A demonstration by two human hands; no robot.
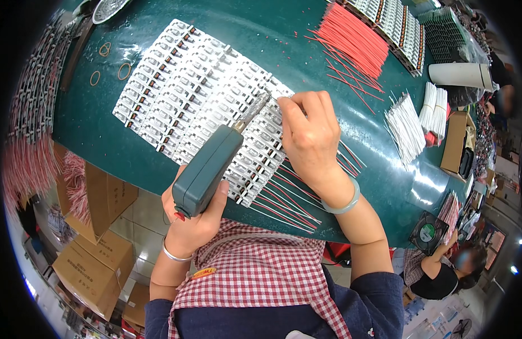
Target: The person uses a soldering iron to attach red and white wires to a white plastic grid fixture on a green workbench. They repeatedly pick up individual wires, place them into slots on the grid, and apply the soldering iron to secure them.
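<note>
A red-and-white checked apron (261,271) over dark blue sleeves fills the near edge, and just above it the left hand (196,220) is wrapped tight around the green grip of a soldering tool (207,169), fingers fully curled, a silver bangle on the wrist. The tool's metal tip (255,110) slants up and to the right, ending just beside the fingertips of the right hand (309,135). That hand lies palm down, fingers bent and pinched together at the tip; what they pinch is too small to tell. Both hands work over a sheet of white circuit strips (187,90) on the green table (261,34). Thin red wires (289,200) run out from under the right wrist. Beyond the fingers lie a red wire bundle (351,42) and white wire bundles (407,127).
</note>
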